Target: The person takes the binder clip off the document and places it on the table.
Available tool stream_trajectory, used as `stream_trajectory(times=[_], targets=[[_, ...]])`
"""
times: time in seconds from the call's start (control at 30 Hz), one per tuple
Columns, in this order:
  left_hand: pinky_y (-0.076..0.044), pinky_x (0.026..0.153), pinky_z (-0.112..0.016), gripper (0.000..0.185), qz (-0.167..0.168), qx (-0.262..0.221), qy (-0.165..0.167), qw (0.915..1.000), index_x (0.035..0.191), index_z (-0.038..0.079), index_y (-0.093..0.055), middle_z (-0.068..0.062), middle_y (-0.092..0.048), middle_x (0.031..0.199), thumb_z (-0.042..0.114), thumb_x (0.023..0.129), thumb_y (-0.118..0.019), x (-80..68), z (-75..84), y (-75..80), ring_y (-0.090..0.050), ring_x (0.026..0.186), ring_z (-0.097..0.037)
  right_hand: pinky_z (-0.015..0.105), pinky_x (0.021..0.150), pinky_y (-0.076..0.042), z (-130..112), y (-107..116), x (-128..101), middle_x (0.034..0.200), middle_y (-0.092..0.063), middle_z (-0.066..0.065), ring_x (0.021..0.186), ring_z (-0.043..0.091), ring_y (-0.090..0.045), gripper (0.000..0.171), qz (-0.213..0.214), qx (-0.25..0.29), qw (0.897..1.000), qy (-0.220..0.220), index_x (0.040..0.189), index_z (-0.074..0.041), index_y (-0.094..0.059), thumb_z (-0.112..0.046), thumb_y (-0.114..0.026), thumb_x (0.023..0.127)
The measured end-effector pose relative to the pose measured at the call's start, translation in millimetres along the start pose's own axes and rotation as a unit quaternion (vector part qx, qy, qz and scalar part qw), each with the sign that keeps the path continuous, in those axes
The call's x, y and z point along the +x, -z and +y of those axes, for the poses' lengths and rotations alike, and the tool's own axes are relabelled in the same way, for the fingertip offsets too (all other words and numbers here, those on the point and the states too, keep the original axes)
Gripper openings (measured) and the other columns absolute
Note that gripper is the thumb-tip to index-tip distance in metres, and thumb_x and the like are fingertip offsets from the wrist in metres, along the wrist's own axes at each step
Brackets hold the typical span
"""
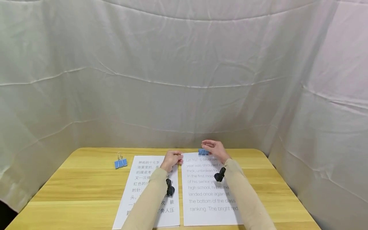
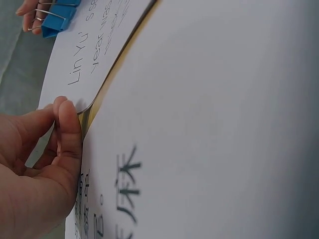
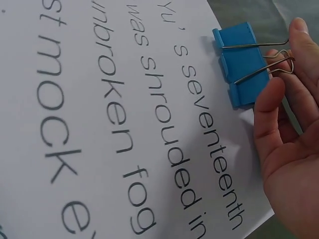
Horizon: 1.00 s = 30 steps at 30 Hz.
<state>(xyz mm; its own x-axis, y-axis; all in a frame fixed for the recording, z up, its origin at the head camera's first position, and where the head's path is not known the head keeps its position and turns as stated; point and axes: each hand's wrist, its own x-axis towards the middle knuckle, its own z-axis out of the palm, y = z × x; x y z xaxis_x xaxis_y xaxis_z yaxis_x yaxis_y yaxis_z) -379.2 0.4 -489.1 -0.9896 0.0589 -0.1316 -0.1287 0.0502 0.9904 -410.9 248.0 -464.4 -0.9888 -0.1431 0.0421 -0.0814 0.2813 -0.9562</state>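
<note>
A sheaf of white paper (image 1: 207, 195) printed in large English text lies on the right. My left hand (image 1: 172, 159) reaches over to its upper left corner, thumb and fingertips pinching that corner in the left wrist view. A blue binder clip (image 3: 244, 64) sits on the sheaf's top edge, its wire handles pointing back toward my right hand (image 3: 294, 129). Around those handles the right thumb and fingers stand apart, and they do not visibly squeeze them. Beneath my left forearm lies a second sheaf of paper (image 1: 141, 185) with Chinese characters, partly hidden.
Another blue binder clip (image 1: 120, 164) rests on the wooden table (image 1: 72, 195), left of the Chinese sheaf, with a handle upright. Grey cloth (image 1: 178, 80) hangs behind the table and along both sides. A narrow strip of wood separates the two sheaves.
</note>
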Motion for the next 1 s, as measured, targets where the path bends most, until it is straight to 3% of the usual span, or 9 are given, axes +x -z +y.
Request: stream_trajectory(times=[0.13,0.37,0.6,0.77,1.0], targets=[[-0.057,0.059,-0.025,0.020,-0.005,0.004,-0.001,1.0000,0.111,-0.005,-0.068,-0.011,-0.067,0.080,-0.001,0.091,-0.064,-2.4,1.1,0.1,-0.060,0.061,-0.011,0.021,0.065,-0.049,-3,2,-1,0.127,-0.065,0.017,0.092,0.006,-0.065,0.040,0.012,0.016,1.000,0.008,0.127,-0.003,-0.063,-0.021,-0.070,0.092],[-0.057,0.062,-0.024,0.025,0.002,0.007,0.005,1.0000,0.116,-0.006,-0.067,-0.016,-0.068,0.089,0.000,0.092,-0.064,-0.5,-0.2,-0.5,-0.060,0.064,-0.012,0.020,0.065,-0.049,-10,6,-1,0.129,-0.064,0.019,0.090,0.004,-0.065,0.046,0.017,0.039,0.999,0.021,0.129,-0.001,-0.061,-0.024,-0.071,0.091],[-0.057,0.062,-0.024,0.025,0.009,0.012,0.005,0.9999,0.116,-0.006,-0.067,-0.016,-0.068,0.089,0.000,0.092,-0.063,-0.9,0.8,-1.3,-0.060,0.063,-0.010,0.024,0.066,-0.051,-15,10,-8,0.130,-0.064,0.017,0.094,0.006,-0.065,0.045,0.006,0.020,1.000,-0.008,0.131,-0.003,-0.060,-0.021,-0.071,0.091],[-0.056,0.060,-0.023,0.026,0.011,0.017,0.005,0.9998,0.118,-0.007,-0.065,-0.017,-0.069,0.091,0.000,0.093,-0.062,-1.7,2.7,-2.0,-0.059,0.062,-0.010,0.027,0.071,-0.052,-11,14,-11,0.130,-0.065,0.011,0.102,0.009,-0.066,0.051,0.010,0.013,0.999,-0.036,0.133,-0.009,-0.060,-0.028,-0.074,0.088],[-0.056,0.060,-0.023,0.025,0.014,0.029,0.018,0.9993,0.117,-0.005,-0.065,-0.018,-0.069,0.093,0.002,0.093,-0.062,-1.6,5.2,-3.3,-0.059,0.060,-0.010,0.027,0.070,-0.051,-3,23,-16,0.137,-0.060,0.011,0.101,0.014,-0.061,0.057,-0.005,0.039,0.998,-0.041,0.136,-0.008,-0.058,-0.034,-0.075,0.087]])
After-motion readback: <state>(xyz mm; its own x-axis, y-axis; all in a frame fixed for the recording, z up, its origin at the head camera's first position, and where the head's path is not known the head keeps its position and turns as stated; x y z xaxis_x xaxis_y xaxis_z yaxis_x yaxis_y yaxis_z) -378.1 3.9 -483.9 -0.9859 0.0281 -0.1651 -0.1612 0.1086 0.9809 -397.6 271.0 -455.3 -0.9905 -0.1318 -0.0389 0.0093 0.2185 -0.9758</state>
